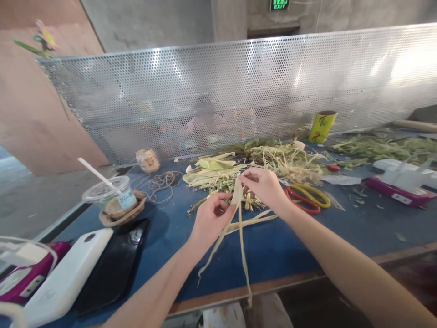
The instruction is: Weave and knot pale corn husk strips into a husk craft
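Between my hands, over the blue table (273, 255), is a pale husk strip (238, 192) with long thin tails hanging toward the table's front edge. My left hand (212, 216) pinches its lower part, fingers curled. At its top end, the fingertips of my right hand (262, 184) are closed on the same strip. Just behind my hands lies a heap of pale green husks (213, 167) and dried stems. Scissors with red and yellow handles (309, 197) rest beside my right wrist.
A lidded cup (118, 198) with a straw, a white power bank (70, 278) and a black phone (114, 266) are at left. Twine (160, 184) lies behind them. A yellow tube (322, 126) and purple power strip (399, 192) are at right. A perforated metal panel (218, 91) borders the back.
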Action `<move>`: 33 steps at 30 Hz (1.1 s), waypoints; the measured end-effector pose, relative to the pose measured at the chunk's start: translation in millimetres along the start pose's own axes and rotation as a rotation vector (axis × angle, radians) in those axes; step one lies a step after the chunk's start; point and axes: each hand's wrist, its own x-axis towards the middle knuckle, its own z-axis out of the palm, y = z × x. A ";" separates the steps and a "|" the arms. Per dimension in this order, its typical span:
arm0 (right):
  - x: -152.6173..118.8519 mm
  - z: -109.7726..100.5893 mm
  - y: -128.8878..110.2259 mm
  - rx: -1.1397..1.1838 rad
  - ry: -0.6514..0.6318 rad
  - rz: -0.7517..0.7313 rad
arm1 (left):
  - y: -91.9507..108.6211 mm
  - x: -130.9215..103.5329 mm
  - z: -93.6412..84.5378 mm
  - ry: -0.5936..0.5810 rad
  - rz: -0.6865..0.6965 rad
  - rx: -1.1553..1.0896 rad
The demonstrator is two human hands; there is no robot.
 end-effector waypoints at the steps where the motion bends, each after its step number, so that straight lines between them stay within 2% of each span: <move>1: 1.6 -0.3 2.0 0.007 -0.006 0.008 | -0.6 0.6 -1.0 0.011 0.005 0.034; 5: 7.4 1.3 12.0 0.039 -0.029 0.042 | -2.6 4.0 -3.2 0.027 -0.023 0.152; 9: 10.9 1.2 15.0 0.099 -0.045 0.048 | -4.0 7.1 -2.3 0.028 -0.048 0.145; 17: 5.8 4.1 3.0 0.295 -0.263 0.043 | -4.1 7.5 -0.4 -0.024 -0.024 0.059; 20: 5.2 5.6 4.0 0.321 -0.278 0.039 | -1.6 7.2 -1.9 -0.015 -0.029 0.031; 25: 6.8 5.0 6.3 0.346 -0.239 0.043 | -0.6 7.6 -2.7 -0.036 -0.063 -0.031; 33: 1.9 5.1 1.5 0.258 -0.352 0.006 | 1.4 6.5 -3.6 -0.045 -0.103 -0.059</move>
